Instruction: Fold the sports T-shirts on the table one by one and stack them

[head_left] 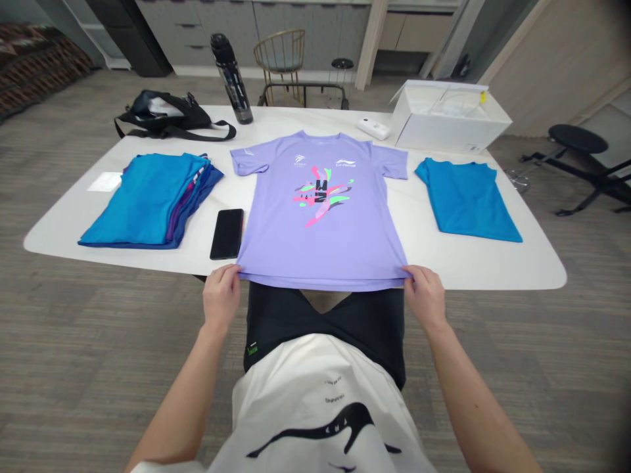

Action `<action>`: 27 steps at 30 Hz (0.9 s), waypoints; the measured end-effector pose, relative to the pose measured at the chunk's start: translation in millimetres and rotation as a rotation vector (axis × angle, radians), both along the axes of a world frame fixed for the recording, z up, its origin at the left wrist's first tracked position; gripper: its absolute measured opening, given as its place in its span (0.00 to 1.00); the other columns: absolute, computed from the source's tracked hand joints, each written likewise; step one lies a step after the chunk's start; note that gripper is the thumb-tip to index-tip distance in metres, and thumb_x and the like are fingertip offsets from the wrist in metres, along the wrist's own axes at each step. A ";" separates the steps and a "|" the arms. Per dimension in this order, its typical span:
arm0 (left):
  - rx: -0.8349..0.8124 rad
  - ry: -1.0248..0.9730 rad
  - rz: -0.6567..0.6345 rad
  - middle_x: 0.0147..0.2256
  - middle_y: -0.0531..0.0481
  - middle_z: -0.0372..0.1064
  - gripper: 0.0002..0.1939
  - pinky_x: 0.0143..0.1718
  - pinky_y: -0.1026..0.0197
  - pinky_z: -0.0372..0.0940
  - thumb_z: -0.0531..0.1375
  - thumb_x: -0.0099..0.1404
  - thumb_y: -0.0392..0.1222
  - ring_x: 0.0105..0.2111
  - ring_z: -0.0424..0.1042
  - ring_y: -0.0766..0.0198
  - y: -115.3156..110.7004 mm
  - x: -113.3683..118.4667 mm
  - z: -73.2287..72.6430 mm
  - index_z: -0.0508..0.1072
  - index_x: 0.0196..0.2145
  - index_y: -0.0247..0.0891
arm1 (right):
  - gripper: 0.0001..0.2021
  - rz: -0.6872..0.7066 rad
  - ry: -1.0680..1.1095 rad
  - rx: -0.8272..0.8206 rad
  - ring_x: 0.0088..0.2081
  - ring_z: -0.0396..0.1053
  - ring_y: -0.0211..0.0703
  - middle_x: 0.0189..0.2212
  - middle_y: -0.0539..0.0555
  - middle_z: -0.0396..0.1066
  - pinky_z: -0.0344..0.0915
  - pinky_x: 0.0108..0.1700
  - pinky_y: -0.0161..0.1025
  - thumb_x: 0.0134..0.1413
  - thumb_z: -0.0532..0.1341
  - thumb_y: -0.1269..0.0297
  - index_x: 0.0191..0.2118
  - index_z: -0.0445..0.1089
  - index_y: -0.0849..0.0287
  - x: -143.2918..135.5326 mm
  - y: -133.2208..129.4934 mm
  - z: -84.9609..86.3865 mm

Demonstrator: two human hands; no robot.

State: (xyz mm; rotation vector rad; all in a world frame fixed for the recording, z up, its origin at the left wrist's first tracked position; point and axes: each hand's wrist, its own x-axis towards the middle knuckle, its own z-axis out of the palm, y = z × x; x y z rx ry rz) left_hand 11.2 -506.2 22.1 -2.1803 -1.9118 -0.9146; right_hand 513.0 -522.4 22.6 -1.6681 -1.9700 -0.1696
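Note:
A lilac T-shirt (pixel 323 243) with a colourful print lies spread out, front side up, its hem along the table's near edge. My left hand (pixel 221 293) pinches the hem's left corner. At the right corner of the hem, my right hand (pixel 424 293) has its fingers closed on the fabric. To the left is a stack of folded blue clothes (pixel 148 200), with purple and dark blue layers under the top one. A folded blue shirt (pixel 468 197) lies on the right. Between the stack and the T-shirt rests a black phone (pixel 227 234).
The white table (pixel 522 266) also bears a black bag (pixel 170 113), a dark bottle (pixel 233 82), a small white device (pixel 373 129) and a white box (pixel 448 118) along its far side. Stools and a chair (pixel 283 56) stand beyond.

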 end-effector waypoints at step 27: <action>-0.042 0.182 -0.154 0.39 0.48 0.77 0.16 0.51 0.46 0.62 0.55 0.66 0.31 0.42 0.75 0.53 -20.1 -13.3 14.2 0.75 0.49 0.44 | 0.08 -0.037 -0.071 0.078 0.43 0.73 0.53 0.42 0.53 0.80 0.61 0.54 0.56 0.59 0.63 0.70 0.44 0.76 0.53 3.8 -26.9 2.3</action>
